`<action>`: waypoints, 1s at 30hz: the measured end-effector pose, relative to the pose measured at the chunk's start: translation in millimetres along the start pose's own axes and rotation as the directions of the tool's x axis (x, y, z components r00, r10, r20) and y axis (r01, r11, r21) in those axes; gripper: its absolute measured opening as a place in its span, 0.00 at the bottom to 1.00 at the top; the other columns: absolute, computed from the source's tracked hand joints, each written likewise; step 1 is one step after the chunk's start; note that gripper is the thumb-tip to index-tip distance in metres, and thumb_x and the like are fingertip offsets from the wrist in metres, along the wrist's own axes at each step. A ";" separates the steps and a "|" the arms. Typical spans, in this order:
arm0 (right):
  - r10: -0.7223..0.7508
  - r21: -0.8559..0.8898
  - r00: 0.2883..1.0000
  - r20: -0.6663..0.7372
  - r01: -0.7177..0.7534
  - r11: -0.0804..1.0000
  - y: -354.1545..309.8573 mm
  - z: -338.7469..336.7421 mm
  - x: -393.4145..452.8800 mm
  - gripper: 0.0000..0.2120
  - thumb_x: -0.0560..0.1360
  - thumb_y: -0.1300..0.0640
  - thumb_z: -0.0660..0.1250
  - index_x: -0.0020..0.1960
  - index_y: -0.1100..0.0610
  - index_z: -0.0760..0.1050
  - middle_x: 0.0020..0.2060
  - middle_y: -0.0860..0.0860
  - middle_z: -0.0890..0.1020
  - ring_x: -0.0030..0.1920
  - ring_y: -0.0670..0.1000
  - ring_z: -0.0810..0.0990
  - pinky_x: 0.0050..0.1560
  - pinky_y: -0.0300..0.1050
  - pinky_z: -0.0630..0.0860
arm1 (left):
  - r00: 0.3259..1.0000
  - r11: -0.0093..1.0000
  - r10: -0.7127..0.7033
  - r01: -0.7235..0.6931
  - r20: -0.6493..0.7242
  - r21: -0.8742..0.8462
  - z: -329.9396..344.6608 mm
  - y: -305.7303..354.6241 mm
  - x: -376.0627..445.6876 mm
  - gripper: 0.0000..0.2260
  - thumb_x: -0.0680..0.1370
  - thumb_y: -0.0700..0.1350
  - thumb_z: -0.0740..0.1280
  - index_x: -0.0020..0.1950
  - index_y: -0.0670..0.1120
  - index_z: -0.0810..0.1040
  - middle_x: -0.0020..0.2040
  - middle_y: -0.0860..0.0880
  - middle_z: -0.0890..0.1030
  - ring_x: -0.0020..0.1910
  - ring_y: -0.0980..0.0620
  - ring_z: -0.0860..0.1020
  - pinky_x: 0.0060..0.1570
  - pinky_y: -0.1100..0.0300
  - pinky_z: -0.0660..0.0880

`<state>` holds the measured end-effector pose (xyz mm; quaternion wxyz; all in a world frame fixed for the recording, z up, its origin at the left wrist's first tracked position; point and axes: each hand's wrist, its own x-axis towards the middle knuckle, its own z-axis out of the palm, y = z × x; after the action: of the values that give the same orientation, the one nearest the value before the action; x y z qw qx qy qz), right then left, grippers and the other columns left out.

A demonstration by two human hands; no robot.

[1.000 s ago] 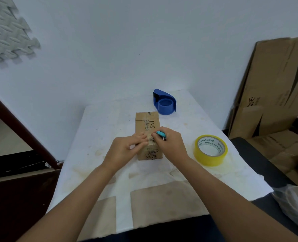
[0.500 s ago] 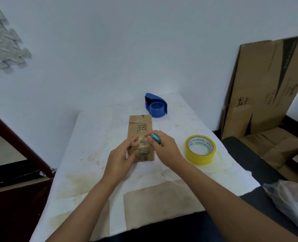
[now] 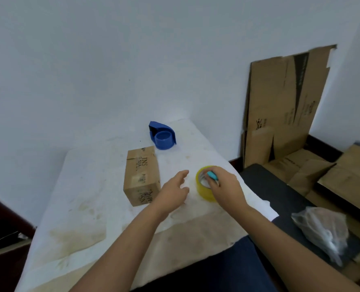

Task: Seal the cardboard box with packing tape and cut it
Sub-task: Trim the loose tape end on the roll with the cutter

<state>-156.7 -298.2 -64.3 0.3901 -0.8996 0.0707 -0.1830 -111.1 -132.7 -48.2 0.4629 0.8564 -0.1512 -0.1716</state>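
A small brown cardboard box point(image 3: 142, 174) with black print lies closed on the white table point(image 3: 86, 186), free of both hands. Just right of it floats my left hand point(image 3: 175, 189), fingers apart and empty, between the box and a yellow roll of packing tape point(image 3: 203, 189). My right hand point(image 3: 223, 184) rests on top of the roll while gripping a small teal cutter point(image 3: 212, 175); whether it also grips the roll is unclear. The hand hides the roll's right half.
A blue tape dispenser point(image 3: 162, 135) stands at the table's far edge behind the box. Flattened cardboard sheets point(image 3: 280, 110) lean on the wall to the right, more lie on the floor. A clear plastic bag point(image 3: 324, 230) sits on a dark surface at right.
Both hands have left the box and moved right: the right hand with the cutter now sits on the yellow roll, the left hand hovers beside it. The camera view turned right.
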 end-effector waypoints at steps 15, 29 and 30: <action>-0.108 -0.285 0.980 0.165 0.152 0.946 9.7 -1.4 -15.1 0.16 0.79 0.54 0.62 0.66 0.52 0.75 0.60 0.50 0.81 0.63 0.53 0.75 0.67 0.41 0.58 | 0.985 0.993 -0.089 0.076 -0.150 -0.085 25.2 -10.5 22.6 0.11 0.74 0.40 0.68 0.52 0.53 0.79 0.49 0.53 0.84 0.50 0.53 0.81 0.51 0.54 0.79; 0.200 0.470 0.978 0.051 -0.200 0.860 -39.7 -21.4 -29.0 0.10 0.80 0.53 0.63 0.55 0.50 0.82 0.47 0.44 0.83 0.49 0.43 0.79 0.48 0.35 0.74 | 0.955 0.983 0.154 -0.174 -0.254 -0.056 -15.1 42.2 -13.3 0.03 0.78 0.43 0.67 0.46 0.48 0.81 0.43 0.54 0.81 0.44 0.57 0.77 0.40 0.67 0.72; 0.187 0.465 0.981 0.052 -0.190 0.865 -42.9 -22.0 -28.6 0.10 0.80 0.52 0.62 0.56 0.50 0.81 0.48 0.45 0.83 0.49 0.43 0.80 0.47 0.35 0.75 | 0.961 0.986 0.162 -0.165 -0.226 0.008 -20.9 45.6 -18.3 0.03 0.78 0.44 0.67 0.47 0.49 0.81 0.42 0.56 0.80 0.42 0.59 0.77 0.36 0.68 0.71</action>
<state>-192.2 -275.9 -27.0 0.6115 -0.7683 0.1109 -0.1535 -123.0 -133.5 3.8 0.4944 0.8523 -0.1667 -0.0352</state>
